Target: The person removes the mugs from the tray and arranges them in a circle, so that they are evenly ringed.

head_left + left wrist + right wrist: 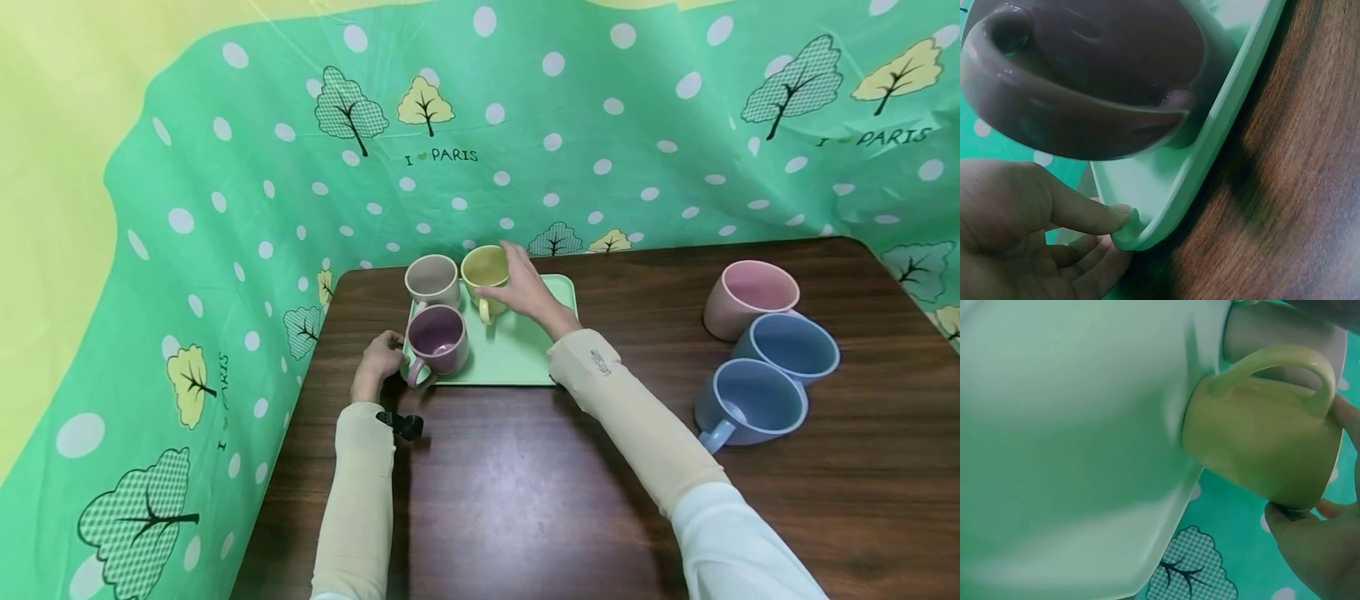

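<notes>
On the light green tray (pixel 517 342) stand three mugs. My right hand (pixel 528 287) grips the yellow mug (pixel 480 268) near its rim, at the tray's back edge; the handle points toward me. In the right wrist view, fingers and thumb reach around the mug's rim end. To its left is a pale grey-beige mug (pixel 432 281), and in front of that a purple mug (pixel 437 342) with its handle toward the near left. At the tray's near left corner, my left hand (pixel 377 360) pinches the rim between thumb and fingers, as the left wrist view shows.
Toward the right of the dark wooden table (pixel 495 500) a pink mug (pixel 723 308) and two blue mugs, one behind (pixel 795 346) and one nearer (pixel 757 404), stand close together. A green and yellow printed cloth (pixel 555 158) hangs behind and left of the table.
</notes>
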The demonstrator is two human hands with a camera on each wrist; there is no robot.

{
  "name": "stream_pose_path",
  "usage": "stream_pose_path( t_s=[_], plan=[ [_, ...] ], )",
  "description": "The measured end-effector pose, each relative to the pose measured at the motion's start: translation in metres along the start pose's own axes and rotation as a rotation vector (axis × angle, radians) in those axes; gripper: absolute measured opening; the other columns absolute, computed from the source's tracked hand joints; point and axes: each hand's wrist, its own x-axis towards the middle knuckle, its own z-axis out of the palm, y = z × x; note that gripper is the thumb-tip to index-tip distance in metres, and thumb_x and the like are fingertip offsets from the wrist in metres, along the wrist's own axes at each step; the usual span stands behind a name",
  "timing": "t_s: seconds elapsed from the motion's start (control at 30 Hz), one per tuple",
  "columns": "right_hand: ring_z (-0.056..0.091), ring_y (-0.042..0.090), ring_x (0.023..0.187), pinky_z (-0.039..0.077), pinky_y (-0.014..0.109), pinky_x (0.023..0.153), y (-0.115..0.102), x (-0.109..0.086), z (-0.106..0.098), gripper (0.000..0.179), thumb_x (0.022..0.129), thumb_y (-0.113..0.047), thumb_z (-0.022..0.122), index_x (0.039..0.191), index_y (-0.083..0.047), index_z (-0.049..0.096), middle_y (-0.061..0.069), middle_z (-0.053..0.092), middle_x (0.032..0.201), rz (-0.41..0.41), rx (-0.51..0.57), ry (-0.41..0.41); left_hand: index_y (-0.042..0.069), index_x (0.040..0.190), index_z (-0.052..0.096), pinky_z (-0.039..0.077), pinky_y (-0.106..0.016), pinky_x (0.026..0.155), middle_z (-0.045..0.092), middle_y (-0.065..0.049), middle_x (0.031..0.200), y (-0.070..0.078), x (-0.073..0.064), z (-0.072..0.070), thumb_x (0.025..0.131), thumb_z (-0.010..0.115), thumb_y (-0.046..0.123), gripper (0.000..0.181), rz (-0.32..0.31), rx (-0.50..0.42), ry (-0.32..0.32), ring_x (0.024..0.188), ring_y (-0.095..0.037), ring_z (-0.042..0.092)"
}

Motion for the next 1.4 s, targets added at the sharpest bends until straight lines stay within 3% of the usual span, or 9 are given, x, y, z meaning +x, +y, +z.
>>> stream_pose_path(
  t_s=[0.27, 0.5, 0.87, 1.1, 1.4],
  plan=[
    [0.036, 0.035, 0.135, 0.034, 0.049, 0.108, -0.001, 0.005, 0.000, 0.108, 0.074, -0.037, 0.080, 0.152, -0.005, 0.013, 0.018, 0.020, 0.156, 0.016, -0.042, -0.040, 0.005, 0.124, 0.052, 0.039, -0.040, 0.091, 0.052, -0.019, 0.129, 0.001, 0.001, 0.001, 0.087, 0.048, 0.006, 0.037, 0.003, 0.004, 0.002, 0.107, -0.029, 0.047],
    [0.033, 0.033, 0.138, 0.032, 0.048, 0.109, 0.003, -0.004, 0.002, 0.111, 0.071, -0.040, 0.082, 0.153, -0.007, 0.015, 0.015, 0.022, 0.157, 0.000, -0.032, 0.029, 0.005, 0.122, 0.052, 0.039, -0.041, 0.092, 0.053, -0.019, 0.128, 0.000, 0.001, 0.001, 0.086, 0.048, 0.006, 0.036, 0.006, 0.025, 0.015, 0.108, -0.029, 0.046],
    [0.040, 0.032, 0.132, 0.039, 0.050, 0.103, 0.008, -0.041, 0.002, 0.107, 0.067, -0.047, 0.082, 0.151, -0.011, 0.025, 0.012, 0.031, 0.153, -0.017, -0.026, 0.224, 0.004, 0.123, 0.052, 0.040, -0.041, 0.090, 0.053, -0.019, 0.126, 0.000, -0.001, 0.002, 0.085, 0.049, 0.005, 0.038, 0.005, 0.020, 0.016, 0.106, -0.030, 0.047],
    [0.049, 0.032, 0.119, 0.045, 0.050, 0.092, -0.005, -0.065, -0.017, 0.106, 0.064, -0.053, 0.081, 0.149, -0.015, 0.030, 0.013, 0.042, 0.144, 0.005, -0.042, 0.263, 0.005, 0.122, 0.052, 0.039, -0.040, 0.090, 0.052, -0.019, 0.125, 0.000, 0.000, 0.002, 0.084, 0.049, 0.004, 0.039, 0.006, 0.013, 0.015, 0.107, -0.031, 0.045],
    [0.051, 0.032, 0.115, 0.042, 0.054, 0.094, -0.020, -0.090, -0.040, 0.103, 0.066, -0.051, 0.080, 0.148, -0.015, 0.032, 0.014, 0.045, 0.140, 0.057, -0.076, 0.279, 0.005, 0.121, 0.052, 0.039, -0.043, 0.093, 0.053, -0.019, 0.126, 0.000, 0.000, 0.003, 0.083, 0.049, 0.005, 0.038, 0.005, 0.032, 0.028, 0.111, -0.033, 0.045]
  ],
)
